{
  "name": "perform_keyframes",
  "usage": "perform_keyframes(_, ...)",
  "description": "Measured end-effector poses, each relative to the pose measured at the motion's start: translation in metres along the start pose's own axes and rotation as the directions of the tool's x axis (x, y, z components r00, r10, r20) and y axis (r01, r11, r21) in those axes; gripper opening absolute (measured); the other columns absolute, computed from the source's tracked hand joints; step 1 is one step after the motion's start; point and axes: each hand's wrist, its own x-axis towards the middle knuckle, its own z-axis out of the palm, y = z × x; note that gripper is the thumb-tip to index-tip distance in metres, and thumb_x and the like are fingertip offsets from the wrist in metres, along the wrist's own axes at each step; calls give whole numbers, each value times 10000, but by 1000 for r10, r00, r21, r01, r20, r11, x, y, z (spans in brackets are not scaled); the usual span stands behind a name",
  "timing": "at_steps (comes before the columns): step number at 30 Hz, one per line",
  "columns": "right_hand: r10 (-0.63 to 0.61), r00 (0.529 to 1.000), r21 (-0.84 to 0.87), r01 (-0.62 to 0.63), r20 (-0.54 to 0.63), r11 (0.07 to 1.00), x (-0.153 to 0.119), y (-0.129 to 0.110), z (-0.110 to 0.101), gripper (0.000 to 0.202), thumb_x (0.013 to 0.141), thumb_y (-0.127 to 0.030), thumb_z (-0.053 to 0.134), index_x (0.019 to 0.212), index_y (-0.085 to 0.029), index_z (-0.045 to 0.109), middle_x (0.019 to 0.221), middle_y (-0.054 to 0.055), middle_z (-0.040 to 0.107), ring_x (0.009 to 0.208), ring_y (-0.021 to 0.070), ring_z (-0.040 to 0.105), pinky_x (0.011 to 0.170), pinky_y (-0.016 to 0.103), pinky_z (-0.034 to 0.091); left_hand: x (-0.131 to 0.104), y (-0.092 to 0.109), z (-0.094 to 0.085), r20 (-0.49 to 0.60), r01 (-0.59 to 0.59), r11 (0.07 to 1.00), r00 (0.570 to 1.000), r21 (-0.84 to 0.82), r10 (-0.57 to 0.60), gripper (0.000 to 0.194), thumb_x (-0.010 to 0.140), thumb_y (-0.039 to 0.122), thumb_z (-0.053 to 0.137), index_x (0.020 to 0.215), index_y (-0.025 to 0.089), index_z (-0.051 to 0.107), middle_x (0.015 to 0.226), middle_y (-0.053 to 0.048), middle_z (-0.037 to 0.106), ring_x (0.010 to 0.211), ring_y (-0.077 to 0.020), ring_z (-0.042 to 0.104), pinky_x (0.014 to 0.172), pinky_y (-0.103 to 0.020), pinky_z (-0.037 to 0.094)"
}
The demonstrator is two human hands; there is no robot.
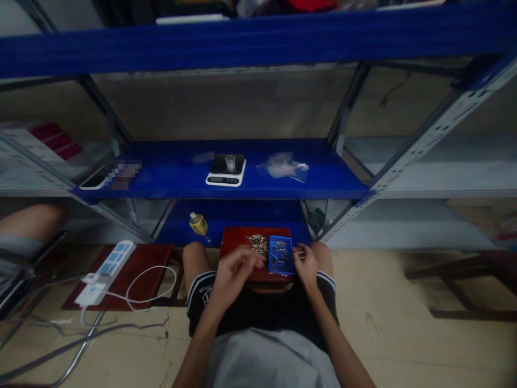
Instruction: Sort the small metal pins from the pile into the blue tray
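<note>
A small red-brown stool [234, 235] between my knees bears a loose pile of thin metal pieces that look like screws or nails [257, 242]. Beside the pile, on its right, sits a blue plastic tray [280, 273] with more such pieces inside. My left hand [238, 267] hovers in front of the pile, left of the tray, slightly blurred. Its thumb and fingers come together, and what they hold is too small to make out. At the tray's right edge is my right hand [306, 264], fingers curled; thin slivers show near its fingertips, but I cannot tell what they are.
On the blue shelf ahead, a digital scale [225, 180] carries a small clear cup [230, 163]; clear plastic bags [283, 166] lie to its right. A yellow bottle [198, 223] stands below. To the left are a power strip [107, 272], cables and another person's leg [32, 226].
</note>
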Motion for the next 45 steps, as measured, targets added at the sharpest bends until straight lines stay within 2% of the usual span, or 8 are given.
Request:
perform_keyframes(5, 7, 994, 8, -8, 108, 1000, -3, 5, 15, 524, 923, -527, 487, 1223, -132, 654, 1156, 189, 675, 994, 295, 672, 928, 434, 541, 26, -67, 22, 15, 125, 911, 990, 392, -143, 226, 919, 252, 651, 1138, 202, 622, 1186, -78, 612, 1046, -212, 645, 923, -326, 515)
perform_keyframes(11, 66, 984, -23, -63, 165, 998, -1, 14, 18, 441, 914, -474, 500, 1175, -162, 672, 1124, 151, 703, 940, 268, 686, 916, 411, 544, 16, -117, 48, 51, 165, 847, 974, 505, -221, 184, 908, 256, 668, 1060, 197, 582, 1167, -69, 554, 1086, -206, 610, 976, -308, 478)
perform_keyframes(18, 102, 981, 3, -104, 166, 995, 2, 16, 17, 434, 890, -480, 510, 1118, -165, 702, 1101, 153, 731, 974, 280, 701, 936, 415, 535, 19, -108, 43, 100, 165, 894, 969, 417, -226, 93, 928, 117, 563, 900, 196, 604, 983, -36, 620, 898, -156, 632, 843, -263, 466)
perform_keyframes(22, 123, 977, 18, -129, 174, 992, 4, 14, 15, 443, 860, -480, 507, 1088, -161, 713, 1077, 152, 744, 943, 281, 713, 917, 415, 541, 21, -81, 49, -70, 99, 951, 994, 292, -82, 142, 992, 245, 535, 886, 200, 617, 916, -25, 635, 865, -156, 620, 822, -269, 474)
perform_keyframes(27, 170, 969, 31, -179, 182, 983, 8, 15, 13, 502, 810, -514, 492, 1072, -153, 722, 1097, 164, 751, 959, 293, 724, 911, 409, 548, 25, -25, 96, -31, -237, 942, 967, 237, 251, 85, 984, 273, 590, 978, 228, 662, 1036, -42, 674, 1050, -202, 601, 933, -335, 489)
perform_keyframes(32, 198, 964, 76, -214, 176, 974, 8, 22, 6, 588, 773, -560, 462, 1089, -143, 732, 1065, 170, 763, 950, 314, 735, 897, 422, 556, 23, -7, 133, 116, -359, 887, 933, 291, 340, 243, 911, 320, 715, 1135, 232, 692, 1241, -106, 680, 1131, -297, 590, 959, -464, 502)
perform_keyframes(38, 215, 964, 84, -230, 158, 970, 8, 30, 9, 615, 757, -619, 454, 1048, -161, 743, 967, 153, 771, 875, 323, 735, 827, 422, 559, 22, -51, 88, -181, -164, 975, 965, 149, 190, 188, 1018, 246, 517, 1087, 240, 692, 1120, -71, 712, 1084, -224, 621, 969, -387, 486)
perform_keyframes(45, 135, 991, 73, -134, 4, 988, 12, 18, -6, 626, 851, -609, 426, 1126, -129, 719, 1109, 199, 744, 1043, 350, 699, 943, 459, 533, 28, -114, 1, -452, 135, 966, 892, 221, -22, 288, 1015, 268, 432, 1058, 209, 710, 1076, -102, 714, 1069, -251, 640, 989, -401, 492)
